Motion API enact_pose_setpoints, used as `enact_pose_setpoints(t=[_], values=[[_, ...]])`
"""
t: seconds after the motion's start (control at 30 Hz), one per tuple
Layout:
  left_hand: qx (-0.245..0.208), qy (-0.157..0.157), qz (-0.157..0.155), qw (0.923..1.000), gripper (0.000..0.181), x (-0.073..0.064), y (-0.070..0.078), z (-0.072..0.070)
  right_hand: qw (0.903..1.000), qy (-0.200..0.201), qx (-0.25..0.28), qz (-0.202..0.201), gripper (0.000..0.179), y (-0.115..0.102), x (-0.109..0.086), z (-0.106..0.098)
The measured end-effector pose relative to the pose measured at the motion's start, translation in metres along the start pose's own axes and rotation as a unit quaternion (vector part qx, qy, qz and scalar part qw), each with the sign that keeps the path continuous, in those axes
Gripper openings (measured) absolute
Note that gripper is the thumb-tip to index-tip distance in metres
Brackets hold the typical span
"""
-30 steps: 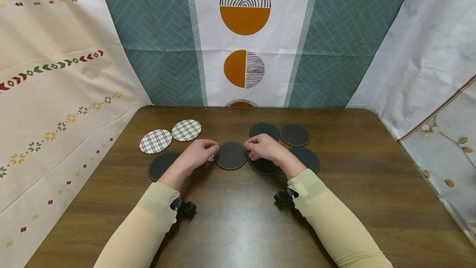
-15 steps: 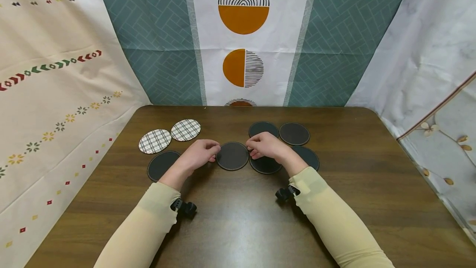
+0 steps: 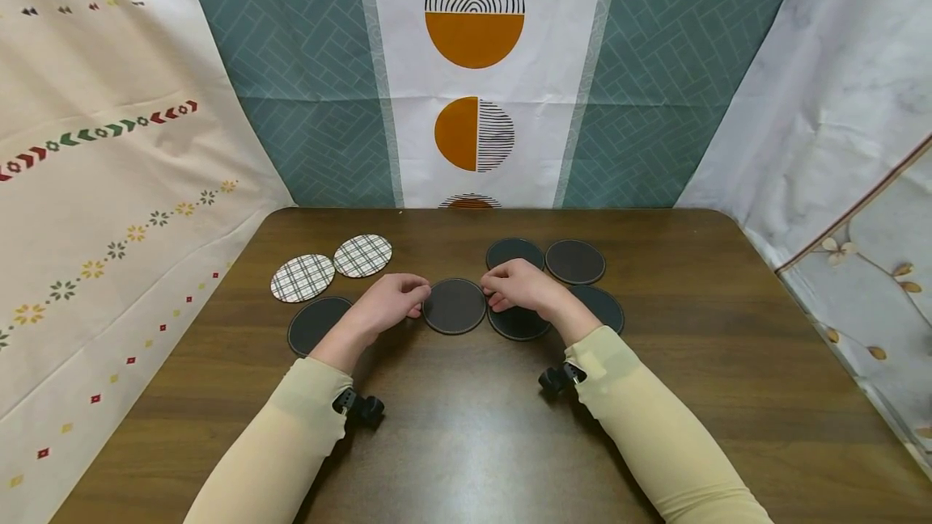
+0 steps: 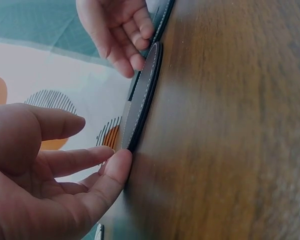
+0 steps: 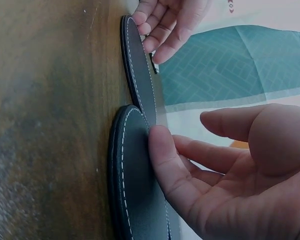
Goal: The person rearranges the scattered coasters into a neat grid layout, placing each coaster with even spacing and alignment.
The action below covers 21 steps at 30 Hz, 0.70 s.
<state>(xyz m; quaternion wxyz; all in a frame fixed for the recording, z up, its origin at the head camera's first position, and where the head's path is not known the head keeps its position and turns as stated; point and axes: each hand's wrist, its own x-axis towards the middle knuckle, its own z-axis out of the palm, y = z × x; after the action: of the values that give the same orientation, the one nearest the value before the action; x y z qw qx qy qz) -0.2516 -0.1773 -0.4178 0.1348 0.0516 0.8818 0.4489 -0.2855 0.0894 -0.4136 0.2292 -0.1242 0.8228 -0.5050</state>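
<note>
A round dark brown coaster [image 3: 455, 306] with pale edge stitching lies flat on the wooden table between both hands. At its left rim, fingertips of the left hand [image 3: 389, 299] touch the edge; the left wrist view shows a gap between thumb and fingers. Close by its right rim is the right hand [image 3: 526, 288], its fingers relaxed and thumb apart. Beneath that hand lies a black coaster [image 3: 519, 326], partly covered by it. In the right wrist view a right fingertip meets the black coaster [image 5: 135, 175] near where the brown coaster [image 5: 138, 65] begins.
Two plaid white coasters [image 3: 302, 278] and a black coaster [image 3: 318, 325], partly behind the left wrist, lie on the left. On the right are a black coaster [image 3: 514, 251], a brown coaster [image 3: 575, 262] and another black coaster [image 3: 602, 310]. Cloth hangs around the table [image 3: 466, 427].
The brown coaster between the hands shifts very slightly right from one second ago, the hands moving along with it. Over the last half second hands and coasters stay nearly still.
</note>
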Motion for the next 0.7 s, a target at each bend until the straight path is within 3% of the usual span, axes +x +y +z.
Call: enact_pose_setpoints(t=[0.7], values=[[0.007, -0.007, 0.004, 0.9999, 0.039, 0.0001, -0.0006, -0.0001, 1.0000, -0.003, 0.000, -0.005, 0.038, -0.0015, -0.0024, 0.0000]])
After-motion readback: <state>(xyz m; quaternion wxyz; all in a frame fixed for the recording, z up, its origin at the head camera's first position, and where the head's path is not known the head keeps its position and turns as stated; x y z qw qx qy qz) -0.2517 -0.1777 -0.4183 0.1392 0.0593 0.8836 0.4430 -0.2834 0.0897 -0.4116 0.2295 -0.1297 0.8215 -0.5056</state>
